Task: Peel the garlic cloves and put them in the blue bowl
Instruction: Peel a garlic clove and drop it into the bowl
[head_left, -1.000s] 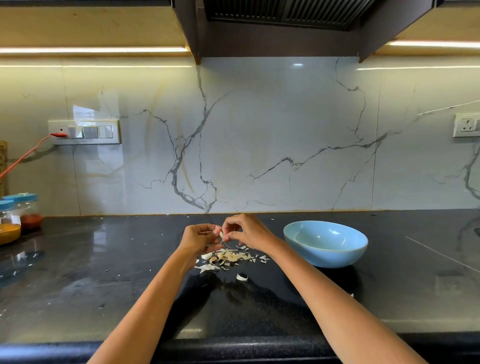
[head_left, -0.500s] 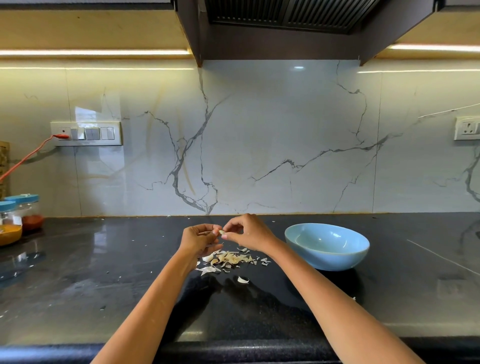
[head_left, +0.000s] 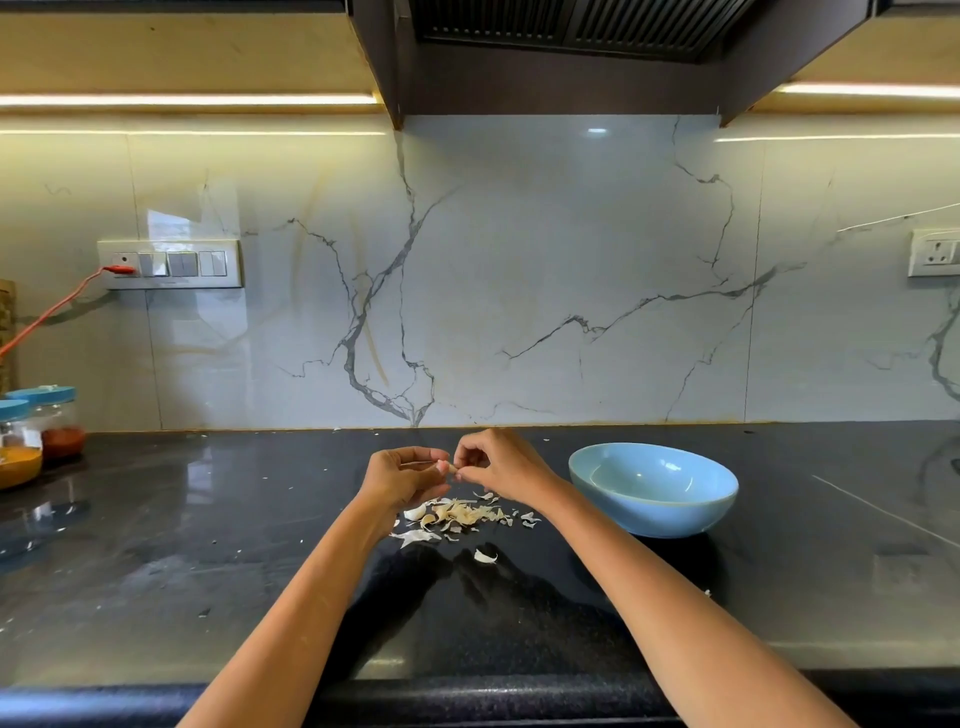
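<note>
My left hand (head_left: 401, 477) and my right hand (head_left: 503, 464) meet above the black counter, both pinching one small garlic clove (head_left: 451, 468) between their fingertips. Below them lies a heap of pale garlic skins and cloves (head_left: 457, 514), with one loose piece (head_left: 485, 557) nearer to me. The blue bowl (head_left: 653, 488) stands to the right of my right hand, about a hand's width away. Its inside looks bare from this angle.
Two spice jars with blue lids (head_left: 36, 431) stand at the far left of the counter. An orange cord (head_left: 47, 312) runs to the wall switch plate (head_left: 170, 263). The marble backsplash rises behind; the counter's front edge (head_left: 467, 696) is close to me.
The hands stay together over the skins. The fingers have shifted slightly on the clove, and the view has tilted a little.
</note>
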